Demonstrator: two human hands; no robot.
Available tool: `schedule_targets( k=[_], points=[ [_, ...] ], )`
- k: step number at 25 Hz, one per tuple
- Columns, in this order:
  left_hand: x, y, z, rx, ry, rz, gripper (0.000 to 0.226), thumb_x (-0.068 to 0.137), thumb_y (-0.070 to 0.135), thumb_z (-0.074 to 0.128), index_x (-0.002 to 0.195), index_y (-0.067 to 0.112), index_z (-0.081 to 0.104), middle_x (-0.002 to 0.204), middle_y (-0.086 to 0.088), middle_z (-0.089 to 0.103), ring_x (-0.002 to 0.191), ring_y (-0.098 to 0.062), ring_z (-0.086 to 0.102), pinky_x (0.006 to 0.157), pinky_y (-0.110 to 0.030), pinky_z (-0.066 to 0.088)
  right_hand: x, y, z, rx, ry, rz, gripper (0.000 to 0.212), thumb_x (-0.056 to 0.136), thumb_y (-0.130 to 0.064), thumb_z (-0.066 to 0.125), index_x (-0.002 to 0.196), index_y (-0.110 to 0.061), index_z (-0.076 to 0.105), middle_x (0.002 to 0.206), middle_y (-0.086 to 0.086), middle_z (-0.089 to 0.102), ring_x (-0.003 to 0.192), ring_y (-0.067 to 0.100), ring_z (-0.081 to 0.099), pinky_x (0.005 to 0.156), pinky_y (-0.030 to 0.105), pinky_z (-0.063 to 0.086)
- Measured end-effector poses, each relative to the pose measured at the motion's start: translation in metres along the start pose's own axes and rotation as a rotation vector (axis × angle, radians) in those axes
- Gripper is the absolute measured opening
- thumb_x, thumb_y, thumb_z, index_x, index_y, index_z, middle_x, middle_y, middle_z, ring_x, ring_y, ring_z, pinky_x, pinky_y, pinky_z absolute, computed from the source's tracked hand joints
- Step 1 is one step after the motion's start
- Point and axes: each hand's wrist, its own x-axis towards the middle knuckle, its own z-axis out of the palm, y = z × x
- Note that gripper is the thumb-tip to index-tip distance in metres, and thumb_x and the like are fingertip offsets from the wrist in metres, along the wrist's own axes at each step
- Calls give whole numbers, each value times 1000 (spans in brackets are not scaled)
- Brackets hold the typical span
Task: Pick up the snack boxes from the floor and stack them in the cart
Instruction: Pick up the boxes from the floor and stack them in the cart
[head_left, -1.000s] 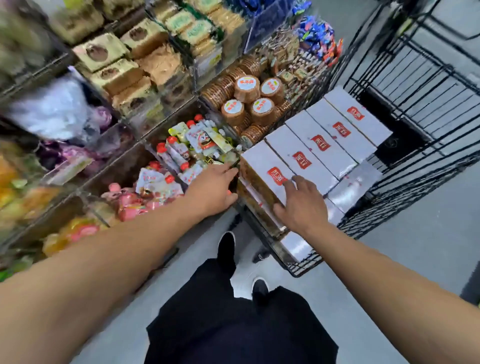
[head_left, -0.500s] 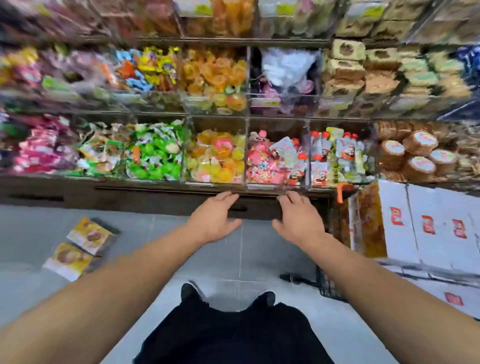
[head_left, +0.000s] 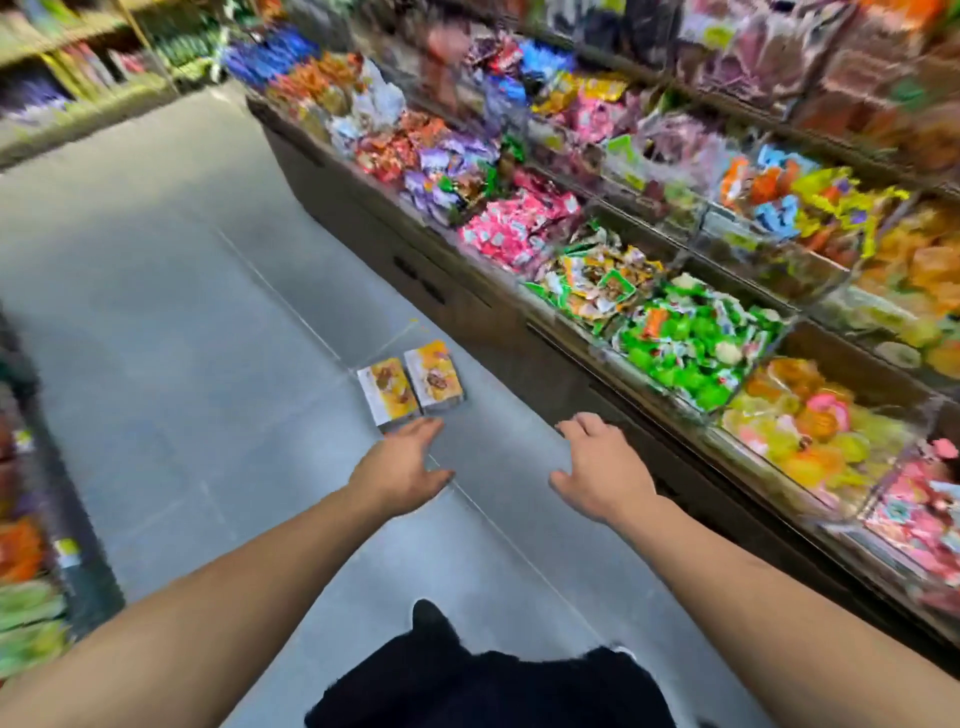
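Lying side by side, two snack boxes — print unreadable — both hands' fingers wide

This is a shop aisle, a snack or sweets store. A long shelf unit holds clear bins heaped with bright wrapped candies, more stocked shelves stand beyond, and grey floor runs between.

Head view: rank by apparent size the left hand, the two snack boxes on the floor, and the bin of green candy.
1. bin of green candy
2. left hand, though it is nearer the camera
3. two snack boxes, alike in size, unranked
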Motion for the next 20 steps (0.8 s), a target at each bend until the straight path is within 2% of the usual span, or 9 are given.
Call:
schedule_targets(
  k=[2, 5, 11, 16, 20],
  points=[
    [-2, -56, -24, -36, 44, -79, 75, 77, 52, 51, 145, 21, 39, 149, -5, 42, 133, -24, 43, 107, -31, 37, 37, -53, 4, 7, -26, -69, 64, 81, -40, 60, 139, -19, 44, 141, 4, 40, 128, 30, 42, 106, 37, 39],
    [1, -122, -52, -91, 120, -204, 69, 86, 42, 59, 147, 17, 35, 153, -6, 36, 138, -23, 37, 110, -29, 29, 89, -113, 6, -33, -84, -137, 62, 86, -36, 57, 142, -14, 42, 145, 6, 38, 130, 29, 40, 108, 35, 33],
    [44, -214, -86, -186, 192, -345, 70, 88, 38, 60, 149, 17, 31, 155, -4, 31, 143, -20, 29, 114, -29, 25, 206, -172, 17, -107, -208, -197, 61, 88, -38, 56, 143, -15, 39, 144, 6, 39, 130, 28, 41, 106, 39, 40],
    [124, -269, -106, -253, 210, -479, 75, 83, 48, 54, 148, 19, 32, 155, -4, 33, 143, -19, 29, 116, -32, 26, 337, -203, 36, -156, -295, -248, 61, 87, -38, 56, 140, -13, 39, 142, 7, 41, 127, 29, 43, 103, 40, 41],
    [200, -320, -88, -311, 206, -557, 69, 88, 39, 59, 149, 18, 32, 155, -4, 33, 143, -18, 29, 115, -30, 24, 438, -230, 76, -189, -396, -285, 65, 84, -39, 56, 142, -16, 38, 144, 7, 40, 125, 31, 45, 101, 41, 43]
  ],
)
